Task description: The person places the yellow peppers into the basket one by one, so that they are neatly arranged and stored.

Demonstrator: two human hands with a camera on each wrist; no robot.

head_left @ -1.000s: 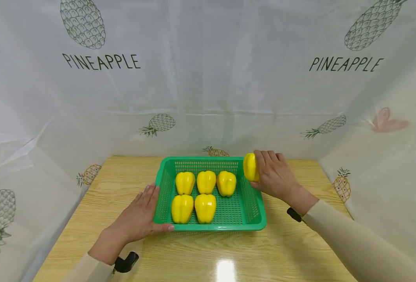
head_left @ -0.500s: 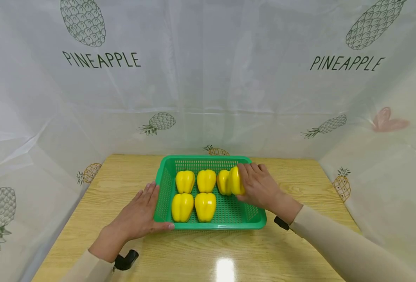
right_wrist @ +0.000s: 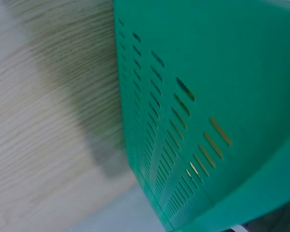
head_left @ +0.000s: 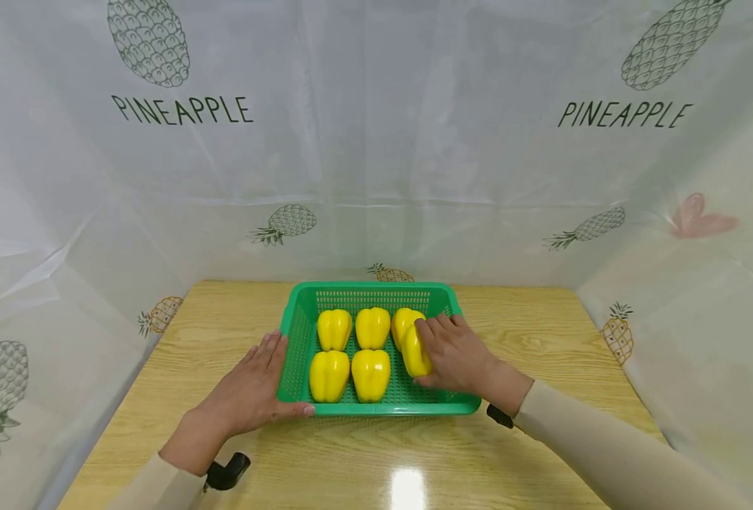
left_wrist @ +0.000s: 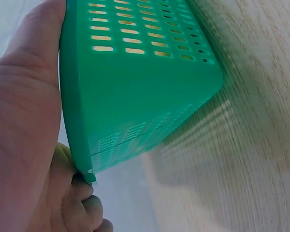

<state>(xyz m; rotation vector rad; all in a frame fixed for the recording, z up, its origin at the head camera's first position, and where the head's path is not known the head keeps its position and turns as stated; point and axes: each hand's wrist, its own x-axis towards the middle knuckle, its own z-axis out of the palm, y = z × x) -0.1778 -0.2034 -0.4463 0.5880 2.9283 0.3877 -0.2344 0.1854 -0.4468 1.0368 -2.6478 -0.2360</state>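
In the head view, my right hand (head_left: 455, 354) grips a yellow bell pepper (head_left: 416, 353) inside the right part of a green plastic basket (head_left: 376, 409). This pepper overlaps another yellow pepper (head_left: 406, 322) in the back row. More yellow peppers stand to the left: two at the back, with one (head_left: 372, 328) in the middle, and two in front, with one (head_left: 371, 375) nearest the held one. My left hand (head_left: 245, 389) rests on the basket's left front corner, fingers straight along the left rim and thumb on the front rim. The right wrist view shows the basket's outer wall (right_wrist: 222, 72), the pepper hidden behind it.
The basket stands on a wood-grain table (head_left: 325, 453). Behind and at both sides hangs a pale curtain (head_left: 376, 142) printed with pineapples. A black strap (head_left: 228, 471) sits at the left wrist, another (head_left: 499, 416) at the right.
My right hand has brought the pepper from above the basket's right rim leftward, down and toward the front, into the basket. The left hand has stayed on the corner.
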